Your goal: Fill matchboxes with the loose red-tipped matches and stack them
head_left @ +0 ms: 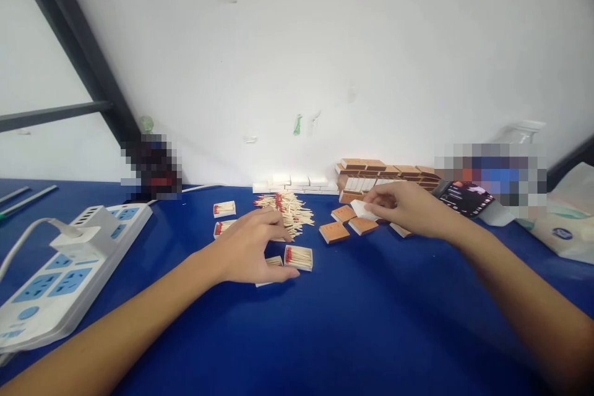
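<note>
At the orange-brown cardboard matchboxes [334, 233] on the blue desk [348, 328]: right hand [404, 207] has its grip pinched on a white cardboard piece [362, 211], free end toward left; fingers cover the rest, long axis unclear. Left hand [250, 244] spread, unclenched, beside a white cardboard tray [299, 268] of red-tipped wooden matches [301, 255], long axis roughly left-right, heads left; contact can't tell. Step looks like box-part handling; next move likely needs a light pinch
</note>
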`<state>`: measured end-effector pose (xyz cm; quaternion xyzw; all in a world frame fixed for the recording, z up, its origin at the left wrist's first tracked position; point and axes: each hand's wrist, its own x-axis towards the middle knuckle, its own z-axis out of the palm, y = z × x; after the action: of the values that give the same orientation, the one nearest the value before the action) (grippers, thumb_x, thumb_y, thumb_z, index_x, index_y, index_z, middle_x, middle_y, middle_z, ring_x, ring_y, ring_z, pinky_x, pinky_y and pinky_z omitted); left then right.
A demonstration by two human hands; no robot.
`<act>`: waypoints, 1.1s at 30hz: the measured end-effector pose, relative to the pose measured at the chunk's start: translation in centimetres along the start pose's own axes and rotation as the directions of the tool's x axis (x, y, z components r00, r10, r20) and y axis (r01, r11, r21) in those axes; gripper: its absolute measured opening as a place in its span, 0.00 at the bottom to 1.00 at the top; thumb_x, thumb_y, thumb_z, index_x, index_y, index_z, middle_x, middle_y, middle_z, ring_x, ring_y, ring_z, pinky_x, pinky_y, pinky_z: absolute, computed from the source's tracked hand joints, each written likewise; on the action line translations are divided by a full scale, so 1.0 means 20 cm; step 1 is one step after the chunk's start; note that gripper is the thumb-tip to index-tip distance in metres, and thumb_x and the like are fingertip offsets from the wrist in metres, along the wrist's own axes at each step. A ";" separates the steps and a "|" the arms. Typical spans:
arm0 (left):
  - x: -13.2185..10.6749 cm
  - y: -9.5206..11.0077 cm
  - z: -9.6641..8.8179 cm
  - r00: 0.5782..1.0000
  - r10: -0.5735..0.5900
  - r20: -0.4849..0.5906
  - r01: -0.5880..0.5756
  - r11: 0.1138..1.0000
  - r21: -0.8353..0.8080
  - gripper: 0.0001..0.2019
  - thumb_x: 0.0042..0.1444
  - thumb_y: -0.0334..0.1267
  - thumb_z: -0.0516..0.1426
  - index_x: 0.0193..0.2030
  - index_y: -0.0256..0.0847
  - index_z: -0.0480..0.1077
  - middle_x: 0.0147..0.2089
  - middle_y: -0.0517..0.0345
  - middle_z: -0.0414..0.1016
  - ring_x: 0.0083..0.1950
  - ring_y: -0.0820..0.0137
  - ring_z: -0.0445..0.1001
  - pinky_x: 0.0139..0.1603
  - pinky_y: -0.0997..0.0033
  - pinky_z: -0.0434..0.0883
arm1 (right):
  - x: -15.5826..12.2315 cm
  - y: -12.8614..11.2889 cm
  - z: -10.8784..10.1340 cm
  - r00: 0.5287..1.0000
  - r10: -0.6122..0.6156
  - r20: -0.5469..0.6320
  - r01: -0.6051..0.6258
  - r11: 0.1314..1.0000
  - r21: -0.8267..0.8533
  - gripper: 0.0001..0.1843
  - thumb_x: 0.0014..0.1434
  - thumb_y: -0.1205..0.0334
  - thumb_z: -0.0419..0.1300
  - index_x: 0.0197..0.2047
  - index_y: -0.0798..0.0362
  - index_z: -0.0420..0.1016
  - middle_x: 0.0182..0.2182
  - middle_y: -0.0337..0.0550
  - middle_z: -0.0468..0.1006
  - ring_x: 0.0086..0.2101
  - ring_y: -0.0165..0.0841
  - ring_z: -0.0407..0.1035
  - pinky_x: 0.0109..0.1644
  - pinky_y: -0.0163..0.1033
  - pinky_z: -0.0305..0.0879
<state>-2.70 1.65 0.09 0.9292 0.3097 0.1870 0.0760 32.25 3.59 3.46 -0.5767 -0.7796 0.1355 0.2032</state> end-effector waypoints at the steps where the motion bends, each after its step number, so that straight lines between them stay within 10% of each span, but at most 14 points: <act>1: 0.00 0.01 0.00 1.000 0.000 0.008 0.000 1.000 0.000 0.24 0.52 0.58 0.68 0.47 0.41 0.81 0.40 0.52 0.75 0.44 0.59 0.73 0.45 0.57 0.71 | 0.00 0.02 0.00 1.000 -0.009 -0.003 0.009 0.998 -0.068 0.10 0.59 0.55 0.61 0.31 0.50 0.79 0.28 0.44 0.81 0.27 0.36 0.72 0.32 0.41 0.63; 8: 0.00 0.04 0.01 0.998 -0.036 0.042 0.038 0.998 -0.047 0.15 0.55 0.49 0.65 0.43 0.41 0.80 0.42 0.53 0.74 0.46 0.61 0.73 0.48 0.59 0.71 | 0.01 0.03 0.01 0.994 -0.074 -0.085 0.051 0.969 -0.241 0.14 0.63 0.56 0.57 0.38 0.52 0.83 0.34 0.47 0.84 0.32 0.37 0.74 0.35 0.39 0.62; 11: 0.00 0.04 0.02 0.998 -0.051 0.041 0.054 0.995 -0.081 0.13 0.56 0.47 0.65 0.41 0.41 0.80 0.41 0.54 0.75 0.46 0.62 0.73 0.46 0.61 0.71 | -0.01 -0.07 0.07 0.984 -0.106 -0.142 0.101 0.994 -0.046 0.18 0.67 0.49 0.56 0.41 0.51 0.83 0.34 0.45 0.84 0.31 0.36 0.72 0.35 0.39 0.62; 22: 0.03 -0.03 -0.07 0.987 -0.150 -0.054 0.127 0.946 -0.300 0.13 0.57 0.42 0.66 0.49 0.45 0.79 0.41 0.60 0.82 0.40 0.68 0.77 0.42 0.68 0.71 | -0.05 -0.43 0.35 0.963 -0.045 0.265 -0.123 0.803 0.584 0.26 0.66 0.38 0.58 0.33 0.53 0.79 0.23 0.38 0.72 0.22 0.26 0.58 0.26 0.35 0.52; 33: 0.10 -0.24 -0.02 0.880 -0.453 -0.139 0.265 0.714 -0.648 0.18 0.59 0.46 0.66 0.53 0.40 0.79 0.44 0.51 0.86 0.41 0.65 0.83 0.42 0.67 0.76 | 0.25 -0.45 0.45 0.995 0.044 0.088 -0.092 0.719 0.688 0.21 0.62 0.44 0.65 0.43 0.55 0.79 0.20 0.36 0.72 0.19 0.26 0.59 0.24 0.35 0.56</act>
<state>-4.11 6.69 -0.13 0.7368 0.4164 0.3913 0.3614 19.19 5.90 0.41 -0.4828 -0.6574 0.4424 0.3730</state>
